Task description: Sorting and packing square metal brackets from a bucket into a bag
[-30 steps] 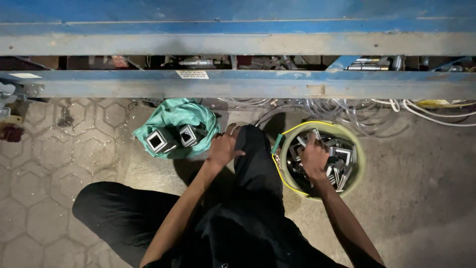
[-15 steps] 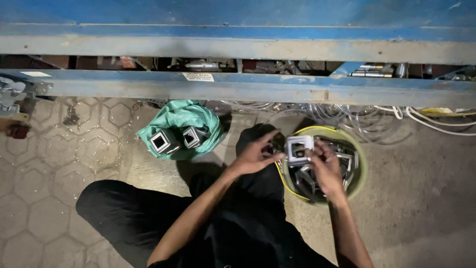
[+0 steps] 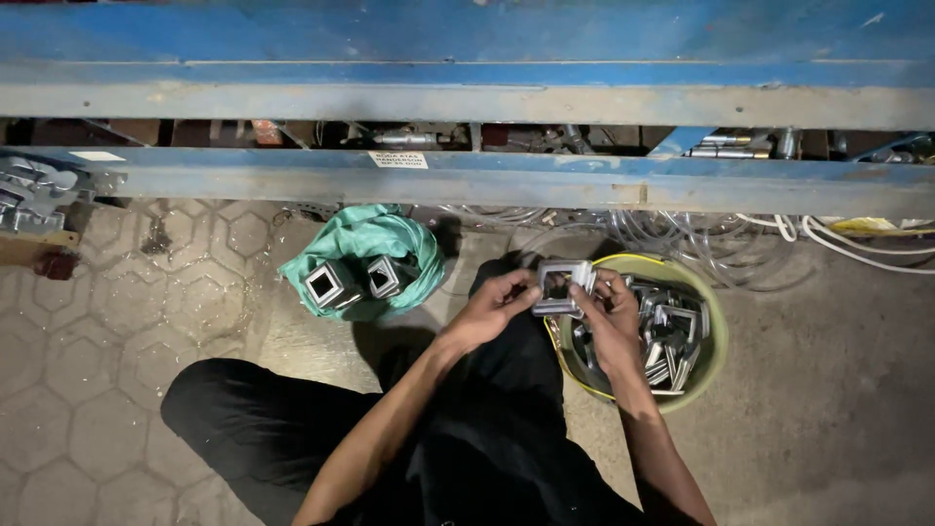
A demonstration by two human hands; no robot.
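While both hands, left hand [image 3: 489,310], right hand [image 3: 606,314], grip a square metal frame [image 3: 559,286], above yellow-green bucket [image 3: 718,331]

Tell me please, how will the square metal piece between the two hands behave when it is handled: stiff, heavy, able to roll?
The square metal piece looks rigid; the left hand and right hand pinch it without bending it. Its flat sides suggest it would not roll. Being hollow, it is probably light for its size.

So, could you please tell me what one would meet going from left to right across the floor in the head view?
Grey metal parts at the left edge → green cloth bag with square metal pieces → left hand → square metal frame held in both hands → right hand → yellow-green bucket of metal pieces → white cables.
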